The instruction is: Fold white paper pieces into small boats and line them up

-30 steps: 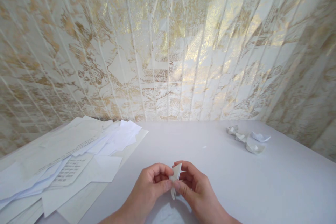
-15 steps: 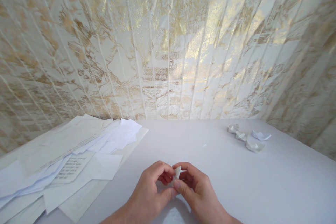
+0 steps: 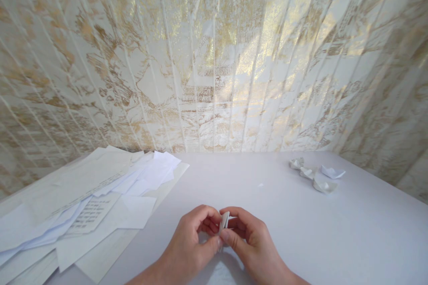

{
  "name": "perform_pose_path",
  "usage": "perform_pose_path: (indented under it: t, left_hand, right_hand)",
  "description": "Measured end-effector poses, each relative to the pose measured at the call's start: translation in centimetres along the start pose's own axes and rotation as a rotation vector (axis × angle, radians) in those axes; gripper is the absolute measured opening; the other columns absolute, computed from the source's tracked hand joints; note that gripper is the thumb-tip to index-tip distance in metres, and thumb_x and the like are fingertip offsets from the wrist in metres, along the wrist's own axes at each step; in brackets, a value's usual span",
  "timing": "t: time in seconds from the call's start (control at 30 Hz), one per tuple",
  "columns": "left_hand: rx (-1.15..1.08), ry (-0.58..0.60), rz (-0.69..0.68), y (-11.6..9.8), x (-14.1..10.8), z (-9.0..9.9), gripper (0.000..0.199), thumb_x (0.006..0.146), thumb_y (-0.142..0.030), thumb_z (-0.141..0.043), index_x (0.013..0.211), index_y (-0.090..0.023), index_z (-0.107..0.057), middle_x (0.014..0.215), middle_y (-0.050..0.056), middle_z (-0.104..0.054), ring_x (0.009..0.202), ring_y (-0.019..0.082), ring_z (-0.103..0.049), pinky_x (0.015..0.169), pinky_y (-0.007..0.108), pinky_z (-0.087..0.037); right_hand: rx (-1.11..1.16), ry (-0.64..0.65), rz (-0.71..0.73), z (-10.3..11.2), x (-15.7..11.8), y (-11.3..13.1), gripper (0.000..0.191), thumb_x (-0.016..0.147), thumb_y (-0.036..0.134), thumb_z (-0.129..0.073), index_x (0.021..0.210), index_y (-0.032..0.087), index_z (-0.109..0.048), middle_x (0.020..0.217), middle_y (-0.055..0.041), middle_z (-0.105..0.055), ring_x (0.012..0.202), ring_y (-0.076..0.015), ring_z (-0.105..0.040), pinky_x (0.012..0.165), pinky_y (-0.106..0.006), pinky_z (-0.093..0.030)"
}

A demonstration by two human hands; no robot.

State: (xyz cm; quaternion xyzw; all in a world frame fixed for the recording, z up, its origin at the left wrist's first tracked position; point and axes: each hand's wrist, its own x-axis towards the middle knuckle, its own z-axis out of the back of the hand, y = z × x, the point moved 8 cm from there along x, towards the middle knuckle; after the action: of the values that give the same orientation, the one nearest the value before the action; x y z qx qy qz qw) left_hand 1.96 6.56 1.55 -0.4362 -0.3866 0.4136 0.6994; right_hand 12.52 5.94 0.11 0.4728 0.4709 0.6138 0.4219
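A small folded piece of white paper [image 3: 224, 221] stands upright between both hands, low in the middle of the view. My left hand [image 3: 195, 240] pinches it from the left, fingers curled and thumb at its lower edge. From the right, my right hand [image 3: 250, 239] grips the same paper, its thumb on the near side and its index finger behind. The fingers hide much of the paper's lower part.
Loose paper sheets [image 3: 110, 231], some printed, are piled on the left of the white table [image 3: 214, 178]. Several small folded paper pieces [image 3: 325, 185] lie at the back right. A tiny scrap [image 3: 261, 185] lies mid-table. A patterned wall [image 3: 214, 75] stands behind.
The folded paper has turned slightly between the fingers, and more of its face shows. My left fingertips and thumb have shifted slightly left.
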Motion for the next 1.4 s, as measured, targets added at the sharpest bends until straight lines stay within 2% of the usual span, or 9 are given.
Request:
perform_pose_path:
  t: [0.27, 0.53, 0.67, 0.77, 0.87, 1.03, 1.1, 1.2, 1.4]
  left_hand:
    - [0.188, 0.004, -0.116, -1.3, -0.2, -0.1, 0.016, 0.072, -0.005, -0.044, 0.076, -0.017, -0.053, 0.07, 0.001, -0.058, 0.066, 0.015, -0.056, 0.064, 0.023, -0.044]
    - [0.239, -0.055, -0.053, 0.1, 0.0, 0.2, 0.014, 0.063, -0.006, -0.048, 0.06, -0.019, -0.049, 0.055, -0.004, -0.047, 0.052, 0.012, -0.044, 0.05, 0.02, -0.034]
    - [0.328, -0.089, -0.129, -0.5, -0.3, 0.4, 0.015, 0.063, -0.005, -0.048, 0.061, -0.02, -0.049, 0.056, -0.005, -0.046, 0.052, 0.011, -0.042, 0.051, 0.02, -0.032]
    - [0.35, -0.114, -0.135, -0.7, -0.4, 0.6, 0.016, 0.064, -0.005, -0.048, 0.059, -0.02, -0.046, 0.053, -0.006, -0.042, 0.05, 0.01, -0.039, 0.049, 0.02, -0.031]
    - [0.26, -0.131, -0.031, 0.0, -0.2, 0.8, 0.014, 0.071, -0.012, -0.049, 0.061, -0.02, -0.046, 0.051, -0.007, -0.041, 0.047, 0.01, -0.039, 0.047, 0.02, -0.031]
    - [-0.148, -0.084, 0.146, 1.4, 0.0, 0.1, 0.012, 0.074, -0.025, -0.055, 0.068, -0.019, -0.047, 0.056, -0.005, -0.048, 0.051, 0.011, -0.048, 0.051, 0.021, -0.04]
    - [-0.268, -0.095, 0.164, 1.4, 0.1, 0.1, 0.014, 0.071, -0.026, -0.059, 0.067, -0.018, -0.048, 0.058, -0.005, -0.05, 0.053, 0.011, -0.05, 0.053, 0.021, -0.041]
    - [-0.353, -0.146, 0.187, 1.3, 0.1, 0.5, 0.016, 0.067, -0.025, -0.064, 0.064, -0.018, -0.05, 0.055, -0.005, -0.051, 0.053, 0.011, -0.049, 0.053, 0.02, -0.039]
    - [-0.439, -0.193, 0.253, 1.4, -0.1, 0.9, 0.01, 0.059, -0.018, -0.064, 0.06, -0.017, -0.055, 0.055, -0.003, -0.056, 0.058, 0.012, -0.049, 0.057, 0.021, -0.037]
  right_hand:
    - [-0.152, -0.021, 0.031, -0.1, -0.1, 0.9, 0.016, 0.079, 0.021, -0.051, 0.09, 0.013, -0.059, 0.081, -0.0091, -0.067, 0.07, -0.0185, -0.063, 0.065, -0.028, -0.05]
    - [-0.223, 0.092, 0.122, -1.3, -0.5, 1.8, 0.016, 0.075, 0.021, -0.057, 0.089, 0.015, -0.063, 0.083, -0.0058, -0.066, 0.072, -0.0173, -0.06, 0.065, -0.025, -0.048]
    - [-0.325, 0.086, 0.121, -1.3, -0.4, 1.8, 0.018, 0.077, 0.021, -0.055, 0.092, 0.016, -0.062, 0.086, -0.0065, -0.065, 0.075, -0.018, -0.059, 0.068, -0.026, -0.047]
    - [-0.396, 0.089, 0.09, -1.3, -0.3, 1.6, 0.016, 0.079, 0.023, -0.051, 0.088, 0.015, -0.061, 0.077, -0.0051, -0.064, 0.068, -0.0171, -0.058, 0.064, -0.026, -0.045]
    - [-0.389, 0.092, 0.075, -1.3, -0.4, 1.3, 0.016, 0.081, 0.02, -0.046, 0.089, 0.015, -0.06, 0.069, -0.0024, -0.063, 0.06, -0.0144, -0.056, 0.057, -0.023, -0.043]
    - [-0.295, 0.004, 0.052, -0.3, -0.2, 0.6, 0.016, 0.083, 0.021, -0.043, 0.097, 0.017, -0.049, 0.059, 0.0033, -0.055, 0.048, -0.0108, -0.047, 0.045, -0.02, -0.035]
    - [-0.224, -0.011, 0.079, -0.1, -0.1, 0.7, 0.009, 0.084, 0.023, -0.042, 0.088, 0.018, -0.048, 0.061, 0.0027, -0.055, 0.052, -0.011, -0.048, 0.048, -0.02, -0.037]
    - [-0.14, -0.02, 0.149, 0.1, -0.1, 1.3, 0.011, 0.085, 0.026, -0.043, 0.08, 0.018, -0.05, 0.066, 0.0003, -0.056, 0.06, -0.0122, -0.051, 0.055, -0.021, -0.041]
    - [-0.075, -0.084, 0.159, 0.7, -0.1, 1.1, 0.012, 0.082, 0.025, -0.049, 0.083, 0.018, -0.059, 0.07, -0.0018, -0.061, 0.063, -0.0141, -0.054, 0.057, -0.023, -0.042]
